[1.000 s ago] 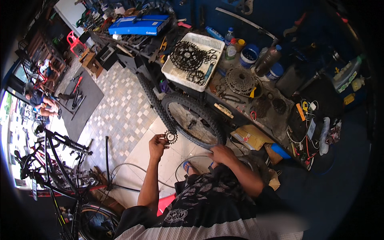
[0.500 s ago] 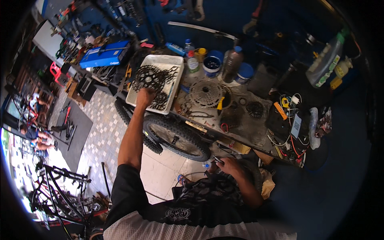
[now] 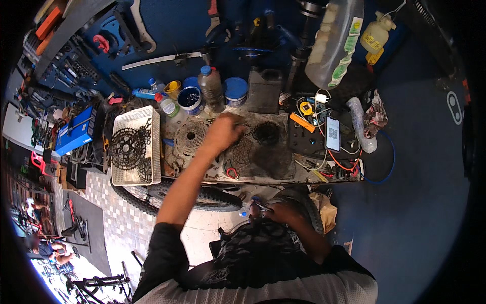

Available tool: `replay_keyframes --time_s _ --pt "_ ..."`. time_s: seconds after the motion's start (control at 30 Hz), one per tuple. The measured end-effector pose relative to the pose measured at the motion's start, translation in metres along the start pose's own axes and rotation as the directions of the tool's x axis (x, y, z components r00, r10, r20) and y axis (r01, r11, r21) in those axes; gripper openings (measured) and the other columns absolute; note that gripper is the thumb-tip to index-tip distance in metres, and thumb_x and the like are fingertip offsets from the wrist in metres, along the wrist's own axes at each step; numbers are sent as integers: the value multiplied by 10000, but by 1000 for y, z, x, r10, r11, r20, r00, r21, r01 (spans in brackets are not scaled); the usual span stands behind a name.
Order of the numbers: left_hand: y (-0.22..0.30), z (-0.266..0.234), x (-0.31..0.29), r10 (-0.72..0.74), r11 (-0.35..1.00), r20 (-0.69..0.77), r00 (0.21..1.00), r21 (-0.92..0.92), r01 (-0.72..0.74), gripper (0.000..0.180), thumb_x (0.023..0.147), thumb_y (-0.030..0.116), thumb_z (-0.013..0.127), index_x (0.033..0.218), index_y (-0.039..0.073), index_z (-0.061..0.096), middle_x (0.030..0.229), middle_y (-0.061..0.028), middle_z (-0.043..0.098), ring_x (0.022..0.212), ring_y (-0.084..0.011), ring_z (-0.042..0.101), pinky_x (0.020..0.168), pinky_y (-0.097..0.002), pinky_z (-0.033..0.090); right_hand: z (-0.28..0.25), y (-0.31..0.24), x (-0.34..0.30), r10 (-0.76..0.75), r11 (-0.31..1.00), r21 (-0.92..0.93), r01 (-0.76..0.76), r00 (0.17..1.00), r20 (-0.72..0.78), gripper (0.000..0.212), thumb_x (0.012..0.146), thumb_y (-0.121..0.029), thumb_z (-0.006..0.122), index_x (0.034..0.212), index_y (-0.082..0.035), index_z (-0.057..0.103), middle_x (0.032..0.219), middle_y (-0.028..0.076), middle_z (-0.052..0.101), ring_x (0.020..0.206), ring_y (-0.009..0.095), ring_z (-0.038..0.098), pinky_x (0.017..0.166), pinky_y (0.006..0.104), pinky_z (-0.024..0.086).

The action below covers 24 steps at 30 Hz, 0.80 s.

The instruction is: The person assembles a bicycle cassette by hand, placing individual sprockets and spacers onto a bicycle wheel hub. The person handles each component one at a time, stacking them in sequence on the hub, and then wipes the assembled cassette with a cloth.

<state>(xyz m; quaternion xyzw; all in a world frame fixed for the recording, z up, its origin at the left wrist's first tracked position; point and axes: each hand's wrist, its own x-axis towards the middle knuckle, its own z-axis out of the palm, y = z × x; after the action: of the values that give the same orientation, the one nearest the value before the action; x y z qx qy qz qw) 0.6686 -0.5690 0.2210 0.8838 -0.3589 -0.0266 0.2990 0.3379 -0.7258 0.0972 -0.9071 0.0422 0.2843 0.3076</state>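
My left hand [image 3: 225,134] reaches across the bench, fingers bent downward and partly hidden; what they hold, if anything, does not show. It is beside a small sprocket ring [image 3: 247,129] and a dark cassette [image 3: 266,132], both on a grimy cloth [image 3: 283,164]. To its left lies a large silver cassette [image 3: 188,138], partly covered by my forearm. A white basket tray [image 3: 157,152] holds dark chainrings [image 3: 126,147] and sprockets. Low by my body, my right hand [image 3: 277,212] is closed on a small metal tool [image 3: 261,206] whose kind I cannot make out.
A bicycle wheel [image 3: 217,198] stands under the bench edge. Bottles, a blue-lidded tub [image 3: 235,90] and a dark jug [image 3: 265,88] line the back. Cables and a phone [image 3: 332,134] lie at right. Tools hang on the wall. People sit far left.
My left hand has left the tray and moved right to the cloth by the small ring. The view has turned rightward. My right hand stays low with the metal tool.
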Motion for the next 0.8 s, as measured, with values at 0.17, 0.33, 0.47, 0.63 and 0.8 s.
replay_keyframes --time_s 0.17,0.33,0.47,0.63,0.8 --pt "34 97 41 -115 974 330 937 224 40 566 827 327 817 1303 64 661 1378 -184 596 1316 -375 535 1071 -457 472 -10 -3 -10 1 997 76 8 993 -119 470 940 -519 605 1127 -107 733 993 214 728 956 408 697 868 506 538" --pt "40 126 44 -108 945 402 909 326 -32 859 749 423 879 1424 32 521 1483 -183 459 1421 -391 385 1139 -505 384 -13 5 -24 126 984 124 -125 992 6 468 951 -537 600 1153 -136 728 1065 172 733 1012 388 688 904 488 528" --pt "38 126 51 -111 917 426 898 391 -73 873 739 454 883 1404 18 522 1432 -176 489 1373 -355 420 1114 -470 387 -8 10 -26 72 989 132 -66 996 -44 431 941 -489 619 1123 -114 727 993 199 726 942 426 687 846 528 532" --pt "29 129 57 -116 941 276 954 337 17 675 807 307 836 1364 33 569 1399 -171 522 1340 -376 459 1089 -486 413 -9 12 -22 73 990 123 -66 996 -54 440 966 -502 590 1129 -115 721 1061 195 726 1026 410 676 902 504 521" --pt "23 108 58 -44 999 243 969 29 37 330 839 212 798 1136 93 718 1095 -167 679 1086 -364 649 929 -461 525 -11 6 -18 37 995 90 -31 997 -75 443 959 -488 599 1140 -100 712 1073 208 719 1042 419 668 904 507 518"
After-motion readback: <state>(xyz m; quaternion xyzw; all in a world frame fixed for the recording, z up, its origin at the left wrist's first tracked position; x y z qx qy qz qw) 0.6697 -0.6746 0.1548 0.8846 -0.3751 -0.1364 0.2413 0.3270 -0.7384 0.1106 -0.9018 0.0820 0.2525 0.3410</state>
